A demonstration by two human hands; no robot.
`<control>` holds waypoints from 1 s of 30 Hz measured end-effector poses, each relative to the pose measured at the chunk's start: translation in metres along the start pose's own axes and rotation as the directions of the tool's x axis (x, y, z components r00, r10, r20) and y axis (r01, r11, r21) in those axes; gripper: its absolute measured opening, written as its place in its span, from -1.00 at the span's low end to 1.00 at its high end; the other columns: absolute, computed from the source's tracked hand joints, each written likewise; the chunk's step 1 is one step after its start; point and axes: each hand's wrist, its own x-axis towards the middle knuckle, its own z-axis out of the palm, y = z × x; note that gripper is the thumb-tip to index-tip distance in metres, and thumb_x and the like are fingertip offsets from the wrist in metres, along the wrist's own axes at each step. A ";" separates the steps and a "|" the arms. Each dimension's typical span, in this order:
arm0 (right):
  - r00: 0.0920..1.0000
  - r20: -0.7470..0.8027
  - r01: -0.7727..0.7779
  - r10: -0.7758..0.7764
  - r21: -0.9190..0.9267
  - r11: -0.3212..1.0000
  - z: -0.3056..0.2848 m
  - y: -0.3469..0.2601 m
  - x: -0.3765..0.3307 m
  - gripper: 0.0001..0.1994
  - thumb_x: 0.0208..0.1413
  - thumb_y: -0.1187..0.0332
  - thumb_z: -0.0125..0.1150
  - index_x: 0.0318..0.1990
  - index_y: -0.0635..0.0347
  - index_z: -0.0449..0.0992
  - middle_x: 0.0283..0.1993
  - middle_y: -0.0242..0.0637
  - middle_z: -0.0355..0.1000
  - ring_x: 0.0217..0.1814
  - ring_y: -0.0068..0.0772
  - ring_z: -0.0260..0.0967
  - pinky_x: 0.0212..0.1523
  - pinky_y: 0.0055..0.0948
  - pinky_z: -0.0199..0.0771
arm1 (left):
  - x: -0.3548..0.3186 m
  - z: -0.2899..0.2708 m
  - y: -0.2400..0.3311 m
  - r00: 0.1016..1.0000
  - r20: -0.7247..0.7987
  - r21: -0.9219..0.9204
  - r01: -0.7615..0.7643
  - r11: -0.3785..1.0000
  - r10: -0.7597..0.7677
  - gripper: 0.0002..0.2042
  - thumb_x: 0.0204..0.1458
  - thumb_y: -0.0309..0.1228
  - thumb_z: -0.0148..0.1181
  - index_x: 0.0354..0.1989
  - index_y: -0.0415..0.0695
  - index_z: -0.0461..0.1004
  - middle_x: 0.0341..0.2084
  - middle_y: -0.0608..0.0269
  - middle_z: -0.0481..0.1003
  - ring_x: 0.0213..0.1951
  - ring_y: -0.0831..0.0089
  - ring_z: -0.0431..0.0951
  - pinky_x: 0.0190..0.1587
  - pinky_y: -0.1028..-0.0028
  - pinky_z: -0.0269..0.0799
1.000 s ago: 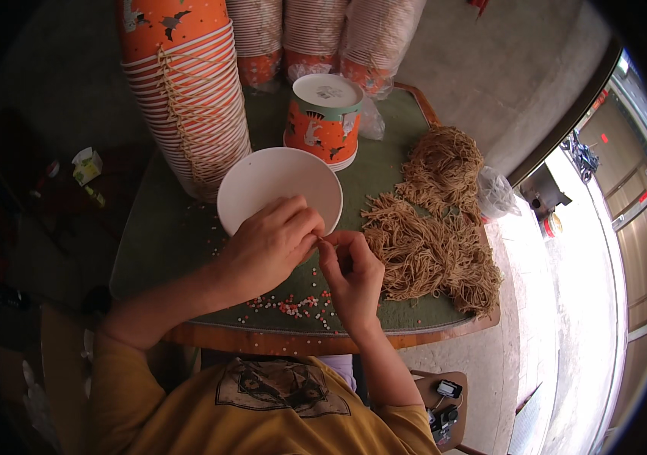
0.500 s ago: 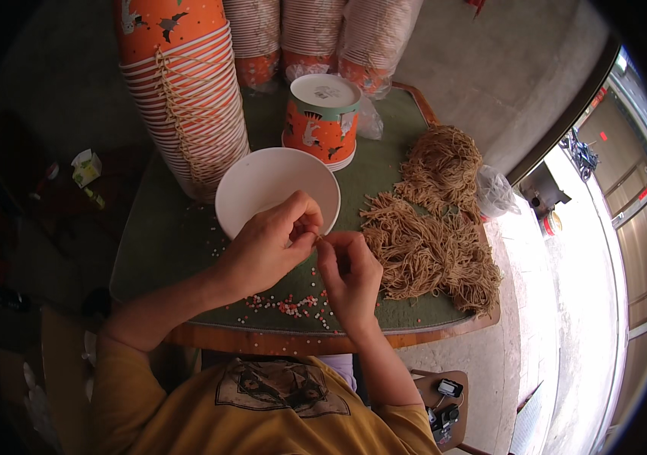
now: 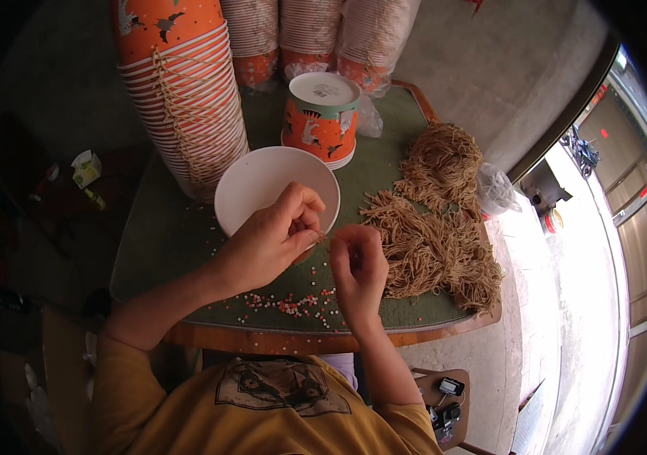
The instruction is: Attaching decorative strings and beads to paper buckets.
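A paper bucket (image 3: 251, 186) with a white inside lies tilted on the table, its mouth toward me. At its right rim my left hand (image 3: 272, 233) is closed in a pinch on a thin tan cord (image 3: 323, 239). My right hand (image 3: 360, 269) is just to the right, fingers curled and thumb pressed in, seemingly on the cord's other end; its fingertips are partly hidden. A small gap separates the hands. Loose tan cords (image 3: 433, 239) lie in a heap right of my right hand. Small white and orange discs (image 3: 289, 305) are scattered below my hands.
A tall stack of orange buckets (image 3: 183, 98) with cord handles leans at the left. An upturned orange bucket (image 3: 319, 125) stands behind the white-lined one. Plastic-wrapped bucket stacks (image 3: 312, 30) line the back. The green tabletop (image 3: 153, 246) has a wooden edge (image 3: 263, 340).
My right hand has moved slightly right, away from my left hand, opening a gap where the fingertips met. My left hand has barely moved.
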 end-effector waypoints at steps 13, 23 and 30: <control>0.953 0.073 0.304 -0.295 -0.253 0.919 -0.004 -0.008 0.004 -0.73 -0.07 0.60 0.27 -0.20 0.10 0.46 -0.30 -0.31 0.38 -0.49 -0.45 0.41 -0.56 -0.45 0.42 | -0.002 0.002 0.001 0.999 0.023 0.085 -0.030 0.996 0.028 -0.69 0.10 -0.67 0.07 -0.02 -0.19 0.16 -0.41 0.25 0.44 -0.35 0.55 0.49 -0.27 0.51 0.44; 0.953 0.232 -0.246 0.193 0.227 0.942 -0.011 -0.004 0.006 -0.94 0.11 0.51 0.15 -0.30 0.21 0.40 -0.38 -0.54 0.32 -0.43 -0.78 0.20 -0.44 -0.72 0.19 | 0.000 0.004 0.004 0.999 0.031 -0.007 0.030 1.000 -0.030 -0.73 0.05 -0.68 0.10 -0.15 -0.20 0.18 -0.45 0.20 0.41 -0.37 0.41 0.51 -0.29 0.42 0.44; 0.889 0.313 -0.443 0.335 0.397 0.804 -0.017 -0.007 0.004 -0.93 0.23 0.44 0.06 -0.23 0.23 0.43 -0.36 -0.57 0.32 -0.37 -0.82 0.16 -0.35 -0.76 0.16 | 0.001 0.002 0.000 0.999 0.052 0.024 -0.013 1.000 0.012 -0.71 0.09 -0.68 0.08 -0.08 -0.19 0.17 -0.41 0.28 0.38 -0.36 0.61 0.45 -0.31 0.55 0.42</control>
